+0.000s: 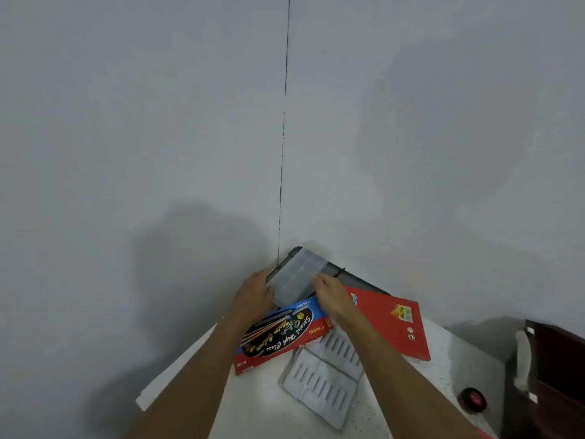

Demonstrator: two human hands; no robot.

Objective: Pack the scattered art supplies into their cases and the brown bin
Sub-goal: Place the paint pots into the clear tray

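Seen from the head camera, my left hand point(254, 296) grips one long edge of a translucent rectangular plastic case point(300, 275), fingers curled round it. My right hand point(332, 297) pinches the opposite edge, so the case sits between both hands, its far end toward the grey wall point(158, 122). The plastic is milky, with faint divider lines showing through; I cannot tell what is inside. Under it shows the rim of a dark grey tray point(357, 278), set in the table's far corner against the wall. I cannot tell whether the case rests on that tray or is lifted off it.

Just nearer me lies a blue-and-red cardboard paint box point(278, 339), printed face up, its far end beneath my hands. A flat red cardboard box point(392, 321) lies to its right, partly under my right wrist. A pale grey ribbed plastic tray point(319, 381) sits nearer still, touching the paint box.

The white speckled table point(253, 413) narrows to that corner — its left edge runs diagonally under my left forearm. Bare surface shows left of the ribbed tray and around a small round black-and-red object point(471, 400). A dark brown container with a white handle point(557, 375) stands at the right edge.
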